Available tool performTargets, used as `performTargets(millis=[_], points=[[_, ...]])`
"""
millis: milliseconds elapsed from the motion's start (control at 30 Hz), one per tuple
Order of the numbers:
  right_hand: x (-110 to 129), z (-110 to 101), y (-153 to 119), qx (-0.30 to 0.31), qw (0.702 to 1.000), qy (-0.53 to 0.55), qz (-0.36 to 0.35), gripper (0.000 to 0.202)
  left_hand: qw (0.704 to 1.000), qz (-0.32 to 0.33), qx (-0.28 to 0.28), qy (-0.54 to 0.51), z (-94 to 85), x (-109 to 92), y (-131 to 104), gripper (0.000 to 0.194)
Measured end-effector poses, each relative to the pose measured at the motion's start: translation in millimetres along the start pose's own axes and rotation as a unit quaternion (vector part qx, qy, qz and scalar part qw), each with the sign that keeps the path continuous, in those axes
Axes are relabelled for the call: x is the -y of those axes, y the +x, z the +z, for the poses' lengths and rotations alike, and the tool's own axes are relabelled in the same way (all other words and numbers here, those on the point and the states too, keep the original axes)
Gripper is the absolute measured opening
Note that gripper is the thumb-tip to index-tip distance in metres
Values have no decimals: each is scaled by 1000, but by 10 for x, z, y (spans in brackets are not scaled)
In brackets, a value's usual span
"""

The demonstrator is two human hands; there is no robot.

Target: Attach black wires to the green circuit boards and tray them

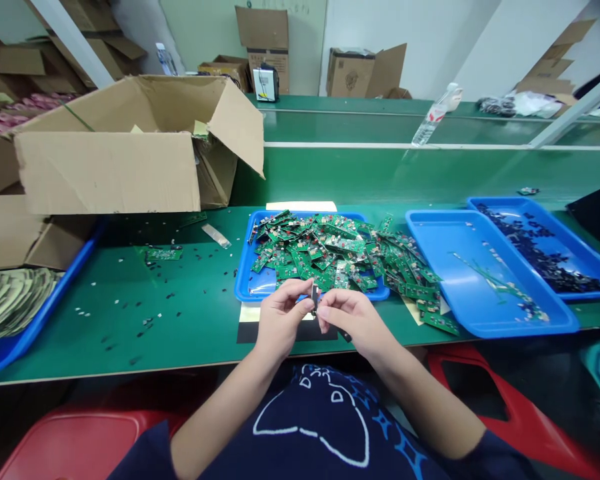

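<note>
Small dark piece (315, 298) | upright between the hands, near side of blue tray (264, 281) | left hand (284, 316): thumb and finger pinch it | right hand (356, 319): fingertips beside its right, hold unclear

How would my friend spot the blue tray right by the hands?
Find the long green table, then the left hand and right hand near its front edge. Just beyond them sits a blue tray. It's the one heaped with green circuit boards; the next tray to the right holds thin greenish strands, and the farthest-right tray holds small black pieces.
</note>
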State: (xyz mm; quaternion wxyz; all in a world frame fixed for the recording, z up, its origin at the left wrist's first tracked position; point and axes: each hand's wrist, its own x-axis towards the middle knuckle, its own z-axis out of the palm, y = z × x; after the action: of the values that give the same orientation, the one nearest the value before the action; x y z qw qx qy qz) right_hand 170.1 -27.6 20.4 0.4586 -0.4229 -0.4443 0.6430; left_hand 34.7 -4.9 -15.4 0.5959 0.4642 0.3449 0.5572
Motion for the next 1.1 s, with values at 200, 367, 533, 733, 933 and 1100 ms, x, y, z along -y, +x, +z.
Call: performTargets(millis=[200, 367, 533, 733, 933, 1100], points=[[0, -104, 101, 32, 998, 27, 44, 22, 999, -7, 41, 19, -84, 6, 21, 29], [21, -112, 108, 1, 999, -21, 44, 18, 999, 5, 37, 0, -90, 15, 31, 27], [16, -111, 110, -14, 996, -84, 5, 14, 999, 17, 31, -10, -52, -5, 23, 26], [-8, -132, 101, -84, 936, -281, -194, 7, 998, 7, 62, 0, -84, -22, -12, 25], [-128, -211, 154, -141, 767, -422, -461, 14, 989, -44, 142, -5, -126, -77, 4, 22], [-137, -302, 170, -137, 731, -438, -505, 38, 974, 47, 156, 158, -163, -192, 64, 23]])
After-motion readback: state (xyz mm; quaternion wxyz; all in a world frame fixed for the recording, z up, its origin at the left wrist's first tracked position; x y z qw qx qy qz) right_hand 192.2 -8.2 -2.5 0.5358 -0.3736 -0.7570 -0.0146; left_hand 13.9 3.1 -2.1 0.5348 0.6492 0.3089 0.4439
